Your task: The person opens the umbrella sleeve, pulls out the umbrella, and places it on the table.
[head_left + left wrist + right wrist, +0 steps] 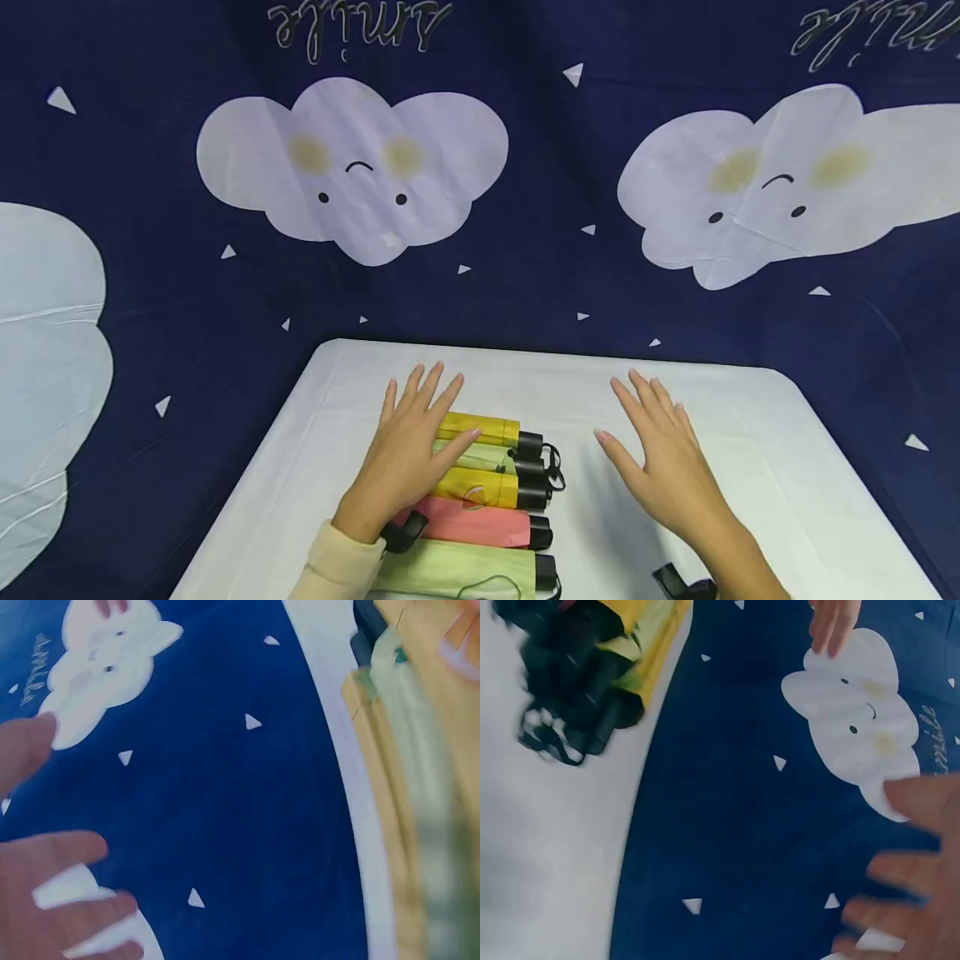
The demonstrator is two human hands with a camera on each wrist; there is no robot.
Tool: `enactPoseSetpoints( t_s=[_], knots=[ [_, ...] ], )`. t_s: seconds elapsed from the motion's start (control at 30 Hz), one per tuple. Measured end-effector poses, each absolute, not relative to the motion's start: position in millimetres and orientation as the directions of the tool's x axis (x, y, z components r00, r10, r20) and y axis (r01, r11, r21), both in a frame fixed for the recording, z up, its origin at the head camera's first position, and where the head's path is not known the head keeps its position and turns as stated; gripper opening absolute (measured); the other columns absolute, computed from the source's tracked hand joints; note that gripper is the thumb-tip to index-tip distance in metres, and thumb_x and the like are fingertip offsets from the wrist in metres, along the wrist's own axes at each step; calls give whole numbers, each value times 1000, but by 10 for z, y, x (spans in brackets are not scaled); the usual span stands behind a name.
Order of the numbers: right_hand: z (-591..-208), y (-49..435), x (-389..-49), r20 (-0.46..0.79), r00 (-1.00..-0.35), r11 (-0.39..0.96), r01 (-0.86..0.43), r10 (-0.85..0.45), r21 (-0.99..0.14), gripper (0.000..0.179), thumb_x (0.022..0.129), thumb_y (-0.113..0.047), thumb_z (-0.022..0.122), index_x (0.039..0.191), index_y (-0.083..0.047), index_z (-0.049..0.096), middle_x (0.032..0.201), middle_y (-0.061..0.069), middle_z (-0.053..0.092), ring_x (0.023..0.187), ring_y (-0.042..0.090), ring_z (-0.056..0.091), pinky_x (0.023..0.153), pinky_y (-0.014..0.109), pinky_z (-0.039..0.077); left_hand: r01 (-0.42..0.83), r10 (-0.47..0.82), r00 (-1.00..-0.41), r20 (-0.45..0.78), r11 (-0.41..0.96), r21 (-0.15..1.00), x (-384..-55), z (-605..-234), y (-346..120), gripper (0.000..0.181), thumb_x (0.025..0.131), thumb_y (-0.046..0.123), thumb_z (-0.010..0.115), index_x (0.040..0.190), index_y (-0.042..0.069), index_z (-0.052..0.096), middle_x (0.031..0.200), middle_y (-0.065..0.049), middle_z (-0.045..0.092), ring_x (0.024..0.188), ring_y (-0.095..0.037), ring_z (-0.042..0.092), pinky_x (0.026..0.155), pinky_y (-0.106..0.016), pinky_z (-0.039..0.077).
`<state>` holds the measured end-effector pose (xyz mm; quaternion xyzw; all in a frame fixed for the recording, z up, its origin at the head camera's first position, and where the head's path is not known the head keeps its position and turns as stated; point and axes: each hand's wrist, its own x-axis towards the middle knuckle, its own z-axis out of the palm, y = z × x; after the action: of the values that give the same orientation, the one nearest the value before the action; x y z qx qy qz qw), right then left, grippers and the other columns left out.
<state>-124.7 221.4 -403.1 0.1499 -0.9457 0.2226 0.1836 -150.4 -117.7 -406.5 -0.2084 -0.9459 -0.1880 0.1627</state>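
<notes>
Several folded umbrellas lie side by side on the white table: a yellow one [491,428] at the back, a pale green one [483,457], a second yellow one [491,490], a coral one [480,525] and a lime green one [457,567] at the front. Their black handle ends point right. My left hand [408,454] is spread above their left ends, hiding part of them, and holds nothing. To the right of the handles, my right hand [667,471] hovers over the table, fingers extended, also holding nothing. Both hands [52,885] [907,877] look bare in the wrist views.
The white table [750,417] has rounded back corners. Behind and around it spreads dark blue cloth [547,292] printed with white clouds and small triangles. Black straps [405,532] sit on the wrists, and thin cords [555,467] hang from some handles.
</notes>
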Motion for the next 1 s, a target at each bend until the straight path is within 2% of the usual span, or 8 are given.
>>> enactPoseSetpoints(
  t_s=[0.13, 0.23, 0.33, 0.43, 0.6, 0.7, 0.83, 1.0],
  knots=[
    [-4255, 2294, -995, 465, -853, 798, -445, -239, -406, 67, 94, -32, 76, 155, -26, 47, 157, 0, 45, 143, 29, 43, 120, 26, 26, 528, 335, -834, 438, 713, 461, -1256, -4210, -1506, 61, 99, 49, 64, 152, 23, 50, 157, 0, 46, 148, -26, 36, 122, -55, 22],
    [-4488, 2293, -831, 459, -860, 758, -447, -221, -474, 63, 90, -24, 82, 147, -27, 56, 141, -7, 61, 125, 19, 61, 108, 9, 33, 526, 291, -838, 462, 656, 541, -1078, -4400, -1753, 54, 97, 36, 73, 147, 25, 56, 149, 4, 54, 140, -22, 46, 118, -38, 34],
    [-4750, 2191, -725, 384, -905, 696, -395, -184, -599, 54, 87, -17, 84, 136, -26, 65, 123, -13, 70, 108, 11, 68, 93, 14, 50, 466, 203, -864, 460, 669, 579, -901, -4654, -1938, 52, 93, 30, 78, 142, 26, 61, 142, 6, 58, 132, -15, 51, 112, -18, 33],
    [-5003, 2034, -646, 227, -959, 615, -284, -171, -735, 40, 88, -21, 83, 126, -23, 71, 115, -15, 72, 104, 6, 69, 87, 27, 58, 389, 114, -900, 421, 646, 657, -736, -4929, -2052, 49, 89, 25, 83, 135, 22, 67, 135, 5, 62, 126, -13, 55, 106, -9, 33],
    [-5295, 1881, -529, -97, -973, 387, 8, -211, -922, 37, 91, -30, 79, 122, -10, 72, 117, 2, 72, 102, 10, 70, 87, 29, 59, 192, -4, -979, 203, 303, 934, -559, -5341, -2146, 40, 89, 9, 80, 128, 11, 70, 128, -4, 65, 119, -13, 61, 95, -20, 52],
    [-5413, 1879, -495, -226, -939, 192, 179, -260, -965, 45, 92, -24, 79, 127, 2, 67, 122, 16, 68, 103, 15, 71, 88, 29, 58, 82, 5, -997, 82, 148, 986, -488, -5510, -2200, 43, 88, 3, 80, 129, 3, 68, 128, -13, 64, 113, -14, 64, 91, -29, 57],
    [-5540, 1895, -528, -221, -918, 84, 204, -329, -975, 53, 90, -17, 80, 133, 8, 61, 128, 23, 63, 108, 15, 70, 93, 30, 56, 52, 133, -991, 33, 141, 989, -476, -5606, -2313, 52, 84, 4, 83, 133, 3, 64, 132, -17, 59, 116, -14, 63, 94, -29, 56],
    [-5657, 1870, -609, -27, -934, 156, -32, -357, -987, 47, 86, -17, 84, 127, -2, 67, 126, 16, 67, 112, 10, 66, 92, 33, 57, 158, 253, -962, 106, 192, 969, -542, -5657, -2418, 57, 84, 10, 85, 137, 10, 64, 132, -13, 59, 120, -12, 59, 96, -27, 54]
  ],
)
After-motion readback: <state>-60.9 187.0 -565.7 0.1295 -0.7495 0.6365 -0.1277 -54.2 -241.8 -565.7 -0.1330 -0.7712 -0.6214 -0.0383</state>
